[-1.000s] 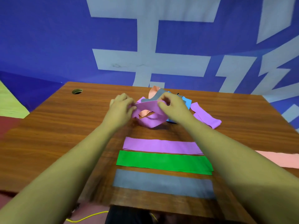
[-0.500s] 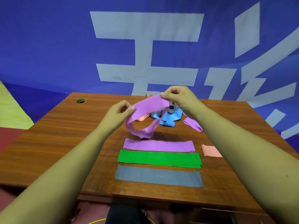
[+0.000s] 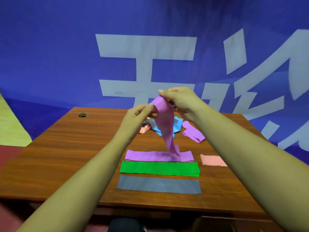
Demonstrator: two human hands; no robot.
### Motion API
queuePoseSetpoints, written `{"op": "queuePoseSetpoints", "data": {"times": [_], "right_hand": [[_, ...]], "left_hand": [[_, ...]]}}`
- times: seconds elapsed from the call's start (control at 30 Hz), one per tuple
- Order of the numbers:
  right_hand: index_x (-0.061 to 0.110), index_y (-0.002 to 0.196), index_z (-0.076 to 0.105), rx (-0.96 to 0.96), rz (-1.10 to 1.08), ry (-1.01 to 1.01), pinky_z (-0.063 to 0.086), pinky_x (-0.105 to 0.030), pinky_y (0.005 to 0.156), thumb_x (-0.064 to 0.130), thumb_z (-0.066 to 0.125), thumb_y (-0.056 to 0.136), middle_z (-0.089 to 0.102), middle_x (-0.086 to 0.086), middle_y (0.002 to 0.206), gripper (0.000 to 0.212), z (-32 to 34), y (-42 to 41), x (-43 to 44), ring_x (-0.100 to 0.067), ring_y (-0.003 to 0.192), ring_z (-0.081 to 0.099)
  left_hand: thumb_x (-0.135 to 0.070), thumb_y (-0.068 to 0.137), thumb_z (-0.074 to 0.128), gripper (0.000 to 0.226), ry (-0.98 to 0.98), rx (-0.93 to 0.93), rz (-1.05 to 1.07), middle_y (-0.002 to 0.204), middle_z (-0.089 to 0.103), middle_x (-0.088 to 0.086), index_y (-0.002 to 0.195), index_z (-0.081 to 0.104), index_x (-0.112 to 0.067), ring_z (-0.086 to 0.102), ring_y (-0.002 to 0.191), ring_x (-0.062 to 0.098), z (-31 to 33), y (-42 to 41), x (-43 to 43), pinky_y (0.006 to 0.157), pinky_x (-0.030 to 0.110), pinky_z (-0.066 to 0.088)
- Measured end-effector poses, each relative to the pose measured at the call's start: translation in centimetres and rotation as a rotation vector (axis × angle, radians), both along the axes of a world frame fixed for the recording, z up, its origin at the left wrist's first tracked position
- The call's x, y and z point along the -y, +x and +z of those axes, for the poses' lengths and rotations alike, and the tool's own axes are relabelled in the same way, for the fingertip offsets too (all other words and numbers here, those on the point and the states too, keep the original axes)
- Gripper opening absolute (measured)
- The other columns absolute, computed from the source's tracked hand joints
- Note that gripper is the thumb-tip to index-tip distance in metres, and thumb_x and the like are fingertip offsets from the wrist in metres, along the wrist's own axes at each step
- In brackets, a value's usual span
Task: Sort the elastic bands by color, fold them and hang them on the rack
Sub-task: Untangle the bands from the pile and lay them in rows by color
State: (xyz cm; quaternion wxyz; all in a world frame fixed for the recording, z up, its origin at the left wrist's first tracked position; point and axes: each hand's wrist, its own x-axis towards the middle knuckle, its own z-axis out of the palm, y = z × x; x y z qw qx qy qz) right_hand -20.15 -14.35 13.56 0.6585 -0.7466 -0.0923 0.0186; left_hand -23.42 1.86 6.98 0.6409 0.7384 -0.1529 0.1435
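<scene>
Near the middle of the frame both hands are raised above the wooden table, sharing one purple band. The right hand pinches its top edge between thumb and curled fingers; the left hand, slightly lower and to the left, pinches the same upper end. The band hangs down in a narrowing strip, its lower tip reaching the flat purple band lying on the table. Below that, toward the lower centre, lie a flat green band and a flat grey band, in parallel rows. A folded peach band sits right of them. Behind the hands, a loose heap of blue, grey and peach bands rests, with another purple band crumpled beside it
</scene>
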Motion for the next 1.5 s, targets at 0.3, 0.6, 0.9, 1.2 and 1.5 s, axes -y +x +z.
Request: {"op": "queuePoseSetpoints", "data": {"times": [0.3,0.6,0.9,1.2,1.5], "right_hand": [[0.006,0.096,0.068,0.015,0.015,-0.024,0.051,-0.034,0.081,0.015,0.071,0.087,0.071,-0.003,0.082,0.014,-0.1,-1.7,1.3,-0.011,0.072,0.068],[0.015,0.105,0.071,0.260,0.018,-0.364,0.048,-0.013,0.059,0.023,0.071,0.088,0.071,-0.005,0.088,0.019,0.4,-2.2,0.9,-0.005,0.071,0.063],[0.016,0.088,0.073,0.305,0.006,-0.447,0.058,-0.050,0.073,0.022,0.069,0.088,0.071,-0.012,0.084,0.008,1.0,-1.5,0.6,-0.018,0.072,0.061],[0.011,0.088,0.067,0.143,-0.105,0.094,0.055,-0.026,0.061,0.009,0.062,0.093,0.066,-0.005,0.082,0.008,0.9,0.5,2.3,-0.014,0.072,0.064],[0.004,0.090,0.064,-0.073,-0.431,0.331,0.059,-0.044,0.082,0.000,0.057,0.092,0.067,-0.020,0.103,0.008,-3.9,3.7,7.1,-0.030,0.095,0.069]], "left_hand": [[-0.013,0.092,0.065,0.012,-0.024,0.097,0.164,0.083,0.070,0.003,0.097,0.072,-0.004,0.059,0.075,0.004,1.7,0.3,0.5,0.069,0.019,0.048],[-0.012,0.092,0.063,0.011,0.026,0.142,0.121,0.081,0.069,-0.005,0.092,0.070,-0.021,0.061,0.076,0.005,2.3,0.3,0.0,0.069,0.019,0.050],[-0.031,0.084,0.074,0.017,0.149,0.046,0.105,0.106,0.055,-0.001,0.100,0.074,-0.025,0.054,0.093,0.009,-0.2,1.3,-0.2,0.084,0.026,0.047],[-0.024,0.083,0.075,0.017,0.288,-0.403,-0.244,0.121,0.062,-0.014,0.095,0.076,-0.012,0.063,0.102,-0.003,-8.0,1.5,-1.7,0.097,0.028,0.051],[-0.029,0.081,0.074,0.034,-0.200,-0.572,-0.184,0.096,0.061,0.019,0.104,0.067,-0.005,0.059,0.089,0.031,-9.8,1.5,-6.1,0.077,0.031,0.059]]}}
